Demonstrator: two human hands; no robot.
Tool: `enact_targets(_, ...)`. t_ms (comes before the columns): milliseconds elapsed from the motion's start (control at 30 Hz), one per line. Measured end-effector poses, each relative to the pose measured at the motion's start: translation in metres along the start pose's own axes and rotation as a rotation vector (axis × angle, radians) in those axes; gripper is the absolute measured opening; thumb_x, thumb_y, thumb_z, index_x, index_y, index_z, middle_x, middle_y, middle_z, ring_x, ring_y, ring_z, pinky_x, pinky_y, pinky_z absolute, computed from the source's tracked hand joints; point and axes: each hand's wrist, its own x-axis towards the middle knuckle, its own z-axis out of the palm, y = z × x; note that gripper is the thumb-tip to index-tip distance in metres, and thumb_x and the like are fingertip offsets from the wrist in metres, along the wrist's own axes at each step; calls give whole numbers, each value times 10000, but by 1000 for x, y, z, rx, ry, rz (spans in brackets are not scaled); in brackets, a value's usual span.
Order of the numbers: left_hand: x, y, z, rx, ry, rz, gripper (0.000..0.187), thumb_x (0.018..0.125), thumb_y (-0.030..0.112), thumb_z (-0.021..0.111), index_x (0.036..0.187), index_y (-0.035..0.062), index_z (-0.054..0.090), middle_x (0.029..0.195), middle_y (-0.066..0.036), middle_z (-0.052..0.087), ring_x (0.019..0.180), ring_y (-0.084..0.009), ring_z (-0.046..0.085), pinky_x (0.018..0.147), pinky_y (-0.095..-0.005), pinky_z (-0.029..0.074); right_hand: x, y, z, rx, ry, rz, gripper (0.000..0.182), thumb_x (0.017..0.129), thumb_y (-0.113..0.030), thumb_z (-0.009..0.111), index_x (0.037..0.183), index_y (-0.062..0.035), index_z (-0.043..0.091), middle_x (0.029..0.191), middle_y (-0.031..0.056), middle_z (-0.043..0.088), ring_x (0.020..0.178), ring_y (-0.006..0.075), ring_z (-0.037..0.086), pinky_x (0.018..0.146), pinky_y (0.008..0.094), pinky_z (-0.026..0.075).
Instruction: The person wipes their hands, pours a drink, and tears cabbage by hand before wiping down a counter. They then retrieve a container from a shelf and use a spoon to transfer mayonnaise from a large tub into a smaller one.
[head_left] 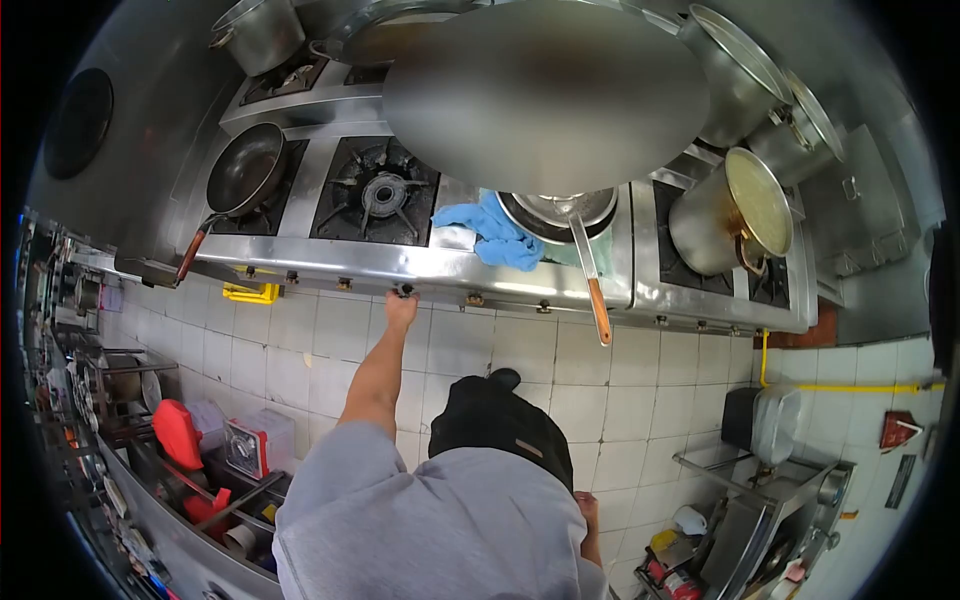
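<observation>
My left hand [400, 308] reaches forward to the stove's front panel, its fingers closed around a control knob [403, 291]. Above that knob is a bare black burner [384, 193]. My right hand [588, 508] hangs low beside my hip, and its fingers are too small and partly hidden to make out. Right of the burner, a blue cloth [492, 228] lies crumpled on the steel edge. Beside it rests a pan [548, 212], and a strainer-like utensil with a wooden-tipped handle [597, 300] juts out past the stove front.
A frying pan [246, 170] sits on the left burner, its handle overhanging the edge. Large pots [705, 215] crowd the right side. Behind me stand a shelf with red items [178, 430] and a metal rack [740, 520]. A blurred oval hides the stove's back middle.
</observation>
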Motion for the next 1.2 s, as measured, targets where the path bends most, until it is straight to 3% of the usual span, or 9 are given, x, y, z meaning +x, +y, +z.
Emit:
enact_targets(100,27,-19,22,-16,34,16,577,797,229,829,1223,-60,570,1120,-232,707,1068,-367,690,944,-429,528,22,-72,-32,154,142,405,182,935,-84,534,1058,-28,655,869,86,682,719,201,710,562,345,571)
enact_targets(167,25,-20,22,-10,68,48,527,805,215,825,1192,-51,587,1089,-214,717,1037,-355,700,916,-420,538,41,-96,-54,125,150,369,273,912,-52,436,1111,-12,619,914,111,685,775,232,724,575,348,579)
enact_targets(233,9,-10,10,-2,80,84,477,810,205,822,1158,-39,606,1055,-194,728,997,-344,711,885,-414,548,58,-114,-64,158,162,241,246,919,-54,473,1113,-21,620,925,102,685,770,220,717,579,340,569)
enact_targets(467,5,1,-6,72,43,106,438,799,226,839,1120,3,640,987,-151,749,926,-324,729,848,-427,560,106,-155,-35,127,112,261,228,915,-65,573,1133,-25,625,949,77,697,793,200,713,603,326,544)
enact_targets(700,13,-1,-6,144,22,106,427,794,238,834,1121,14,676,1032,-153,761,970,-327,733,868,-427,556,92,-120,-4,122,16,260,227,919,-101,647,1121,2,652,921,91,710,767,185,709,607,327,555)
enact_targets(733,15,-2,-5,140,28,103,421,789,247,841,1109,18,690,1035,-150,763,966,-315,733,871,-416,554,89,-116,-5,16,26,302,237,938,-139,699,1078,45,649,843,118,720,635,186,700,505,318,524)
enact_targets(833,19,1,0,211,56,60,411,788,258,841,1095,22,706,1034,-154,766,962,-316,736,868,-409,555,74,-101,-11,24,66,391,186,929,-133,704,1061,-6,666,865,95,713,720,182,710,604,331,566)
enact_targets(1100,12,17,-6,388,33,61,405,833,307,786,1105,27,682,1045,-182,756,1017,-370,721,880,-452,563,60,-77,-20,171,144,497,177,955,-154,690,1076,-30,655,891,103,728,735,206,732,566,343,572)
enact_targets(1200,3,27,-5,438,9,-4,495,835,280,745,1181,-50,618,1129,-267,708,1075,-426,691,915,-463,556,60,-85,-14,196,143,465,197,964,-174,685,1092,-28,654,896,102,728,772,198,731,585,340,570)
